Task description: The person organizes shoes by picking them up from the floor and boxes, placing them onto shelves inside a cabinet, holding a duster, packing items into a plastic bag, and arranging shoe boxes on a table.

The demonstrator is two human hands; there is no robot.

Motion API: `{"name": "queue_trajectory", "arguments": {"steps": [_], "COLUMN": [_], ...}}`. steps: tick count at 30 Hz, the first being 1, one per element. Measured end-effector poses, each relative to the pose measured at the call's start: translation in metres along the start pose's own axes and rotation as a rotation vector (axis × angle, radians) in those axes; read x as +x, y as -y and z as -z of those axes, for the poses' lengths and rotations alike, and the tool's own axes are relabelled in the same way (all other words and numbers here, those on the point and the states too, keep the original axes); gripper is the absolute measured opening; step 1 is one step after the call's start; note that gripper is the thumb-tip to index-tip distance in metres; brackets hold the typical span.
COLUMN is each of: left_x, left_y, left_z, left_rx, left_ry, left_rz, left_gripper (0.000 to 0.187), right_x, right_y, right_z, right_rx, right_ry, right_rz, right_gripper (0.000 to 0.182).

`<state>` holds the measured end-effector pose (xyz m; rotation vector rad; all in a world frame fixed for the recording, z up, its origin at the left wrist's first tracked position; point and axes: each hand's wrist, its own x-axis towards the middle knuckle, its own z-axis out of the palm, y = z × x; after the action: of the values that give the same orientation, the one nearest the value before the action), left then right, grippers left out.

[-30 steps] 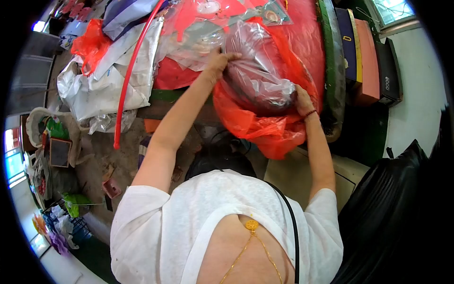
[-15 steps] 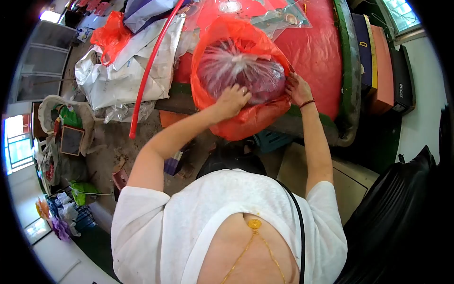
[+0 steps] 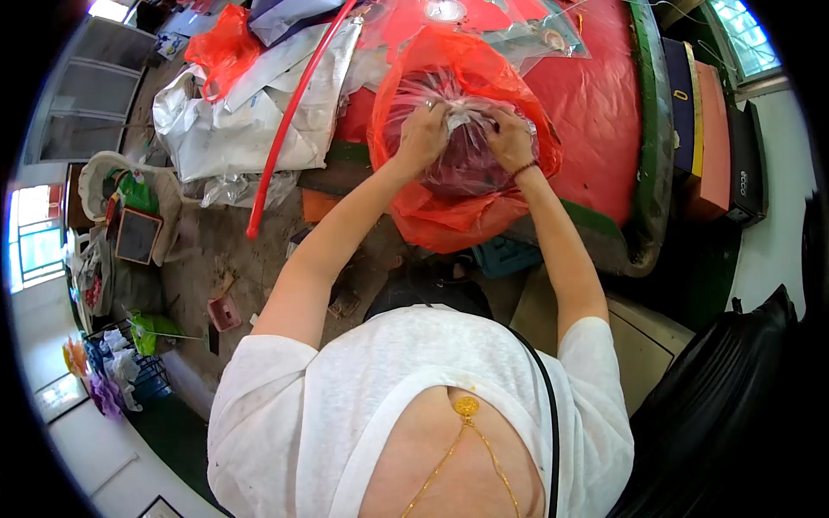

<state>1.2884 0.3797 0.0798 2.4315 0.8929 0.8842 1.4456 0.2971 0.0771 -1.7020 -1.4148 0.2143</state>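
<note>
A red plastic bag (image 3: 458, 226) stands open at the front edge of the table. Inside it lies a clear plastic bag (image 3: 466, 166), gathered at the top, with something dark reddish-purple in it. My left hand (image 3: 423, 138) is closed on the left side of the clear bag's gathered top. On the right side of the same gather, my right hand (image 3: 510, 140) is closed too, its fingers bent into the plastic. What the clear bag holds cannot be made out.
The table (image 3: 600, 138) has a red top and a dark green edge. A red tube (image 3: 295, 112) crosses white plastic sheets (image 3: 203, 134) at the left. Another red bag (image 3: 226, 53) lies behind. Shoe boxes (image 3: 710, 138) stand at the right, above a black bag (image 3: 717, 380).
My left hand has moved up to the clear bag's gathered top. My right hand has left the red bag's rim and moved inward to the gather. The whole view has shifted slightly.
</note>
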Motion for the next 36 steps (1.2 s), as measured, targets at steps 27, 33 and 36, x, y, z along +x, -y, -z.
{"name": "queue_trajectory", "arguments": {"steps": [27, 33, 36], "left_x": [0.055, 0.058, 0.047], "left_y": [-0.008, 0.023, 0.051], "left_z": [0.022, 0.056, 0.066], "left_rx": [0.147, 0.143, 0.281], "left_ry": [0.017, -0.153, -0.328], "left_rz": [0.076, 0.186, 0.226], "left_gripper": [0.030, 0.028, 0.023], "right_x": [0.055, 0.039, 0.038], "right_y": [0.011, -0.032, -0.053], "right_z": [0.034, 0.000, 0.022], "right_rx": [0.511, -0.304, -0.191], "right_ry": [0.365, 0.174, 0.066], "right_rz": [-0.162, 0.003, -0.087], "right_gripper": [0.038, 0.026, 0.021]}}
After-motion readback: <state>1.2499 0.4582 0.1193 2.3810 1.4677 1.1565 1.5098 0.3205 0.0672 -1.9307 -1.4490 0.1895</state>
